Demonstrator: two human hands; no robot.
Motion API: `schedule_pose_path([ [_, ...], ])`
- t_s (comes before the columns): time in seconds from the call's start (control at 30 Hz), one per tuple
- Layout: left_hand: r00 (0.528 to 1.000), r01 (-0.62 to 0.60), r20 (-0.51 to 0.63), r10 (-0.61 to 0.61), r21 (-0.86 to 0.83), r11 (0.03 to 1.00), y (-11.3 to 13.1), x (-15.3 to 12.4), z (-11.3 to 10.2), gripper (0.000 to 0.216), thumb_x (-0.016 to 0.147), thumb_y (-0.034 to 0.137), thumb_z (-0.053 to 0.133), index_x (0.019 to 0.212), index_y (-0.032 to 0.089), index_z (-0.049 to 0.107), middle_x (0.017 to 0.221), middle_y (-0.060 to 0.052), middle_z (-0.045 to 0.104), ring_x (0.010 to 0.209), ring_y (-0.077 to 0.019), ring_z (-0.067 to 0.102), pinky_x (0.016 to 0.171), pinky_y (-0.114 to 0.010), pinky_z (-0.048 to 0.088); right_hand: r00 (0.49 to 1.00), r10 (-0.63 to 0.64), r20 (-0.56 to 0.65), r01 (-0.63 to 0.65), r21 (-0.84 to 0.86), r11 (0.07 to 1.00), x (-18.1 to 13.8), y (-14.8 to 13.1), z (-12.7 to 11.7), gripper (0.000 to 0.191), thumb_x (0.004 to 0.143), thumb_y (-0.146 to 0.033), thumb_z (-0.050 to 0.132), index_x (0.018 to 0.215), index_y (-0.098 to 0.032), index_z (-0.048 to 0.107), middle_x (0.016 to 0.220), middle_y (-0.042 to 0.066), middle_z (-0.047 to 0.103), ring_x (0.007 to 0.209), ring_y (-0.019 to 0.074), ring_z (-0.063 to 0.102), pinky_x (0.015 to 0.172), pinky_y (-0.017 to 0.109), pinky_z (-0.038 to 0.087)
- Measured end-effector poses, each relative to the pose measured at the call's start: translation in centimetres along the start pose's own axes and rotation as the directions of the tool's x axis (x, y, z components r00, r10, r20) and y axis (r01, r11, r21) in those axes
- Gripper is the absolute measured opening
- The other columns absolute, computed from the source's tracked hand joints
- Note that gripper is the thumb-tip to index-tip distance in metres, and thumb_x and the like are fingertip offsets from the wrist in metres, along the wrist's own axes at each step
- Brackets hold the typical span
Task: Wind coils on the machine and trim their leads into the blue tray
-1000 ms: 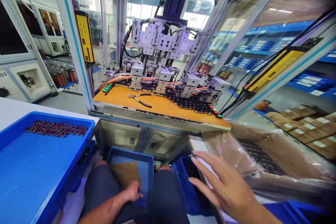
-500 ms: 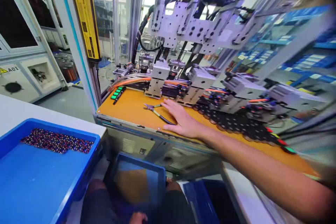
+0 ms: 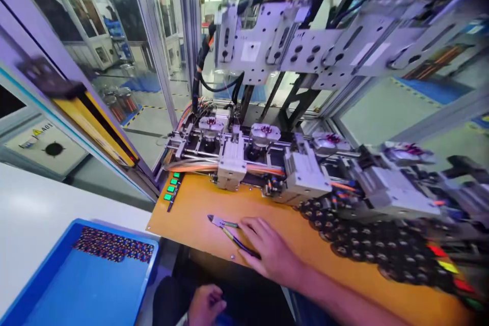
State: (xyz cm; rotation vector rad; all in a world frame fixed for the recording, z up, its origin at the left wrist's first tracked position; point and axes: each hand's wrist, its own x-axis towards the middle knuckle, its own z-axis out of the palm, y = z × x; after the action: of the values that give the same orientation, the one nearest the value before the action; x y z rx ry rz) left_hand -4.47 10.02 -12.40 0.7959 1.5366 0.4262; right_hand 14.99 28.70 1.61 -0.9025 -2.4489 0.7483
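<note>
A pair of diagonal cutting pliers lies on the orange tabletop, jaws pointing away to the left and handles slightly spread. My right hand is on its handles, fingers curling over the upper one and thumb by the lower one. Down over my lap, my left hand is closed with its fingers curled, and nothing shows in it. To the right of my right hand, many dark round parts lie bunched along the table.
Machine stations with grey blocks line the table's back, below a hanging plate. Green buttons and a black marker lie at left. A blue tray holds small round parts. A yellow-and-black post unit stands left.
The view has tilted and come closer to the table. My right hand's fingers have curled in more on the pliers' handles. My left hand has risen further into view.
</note>
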Motion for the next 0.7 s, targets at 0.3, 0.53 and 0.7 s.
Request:
schedule_pose_path([
  [0.3, 0.954, -0.291, -0.160, 0.255, -0.266, 0.919, 18.3, -8.8, -6.4, 0.074, 0.072, 0.072, 0.066, 0.112, 0.009, 0.070, 0.083, -0.009, 0.071, 0.070, -0.0173, 0.064, 0.073, -0.032, 0.050, 0.984, 0.170, 0.045, -0.175, 0.365, 0.914, 3.0, -7.4, -3.8, 0.027, 0.070, -0.013, 0.064, 0.097, -0.016, 0.069, 0.091, 0.008, 0.063, 0.085, 0.0204, 0.060, 0.078, 0.033, 0.053],
  [0.53, 0.861, -0.503, -0.299, 0.412, -0.370, 0.781, 25.1, -8.4, -5.9, 0.062, 0.073, 0.056, 0.076, 0.115, 0.012, 0.070, 0.094, -0.011, 0.074, 0.093, -0.0236, 0.068, 0.094, -0.037, 0.049, 0.977, 0.211, 0.012, -0.157, 0.708, 0.688, 4.3, -9.9, -7.2, 0.044, 0.072, -0.026, 0.072, 0.115, -0.016, 0.066, 0.111, 0.011, 0.061, 0.105, 0.0231, 0.058, 0.098, 0.038, 0.047],
  [0.7, 0.813, -0.578, -0.211, 0.543, -0.405, 0.708, 28.8, -7.7, -6.8, 0.059, 0.067, 0.062, 0.078, 0.100, 0.013, 0.074, 0.110, -0.016, 0.071, 0.116, -0.0319, 0.062, 0.107, -0.046, 0.042, 0.944, 0.146, 0.296, -0.328, 0.893, 0.309, 5.1, -7.4, -9.3, 0.056, 0.095, -0.061, 0.041, 0.108, -0.011, 0.063, 0.092, 0.012, 0.065, 0.075, 0.0185, 0.065, 0.074, 0.037, 0.056],
])
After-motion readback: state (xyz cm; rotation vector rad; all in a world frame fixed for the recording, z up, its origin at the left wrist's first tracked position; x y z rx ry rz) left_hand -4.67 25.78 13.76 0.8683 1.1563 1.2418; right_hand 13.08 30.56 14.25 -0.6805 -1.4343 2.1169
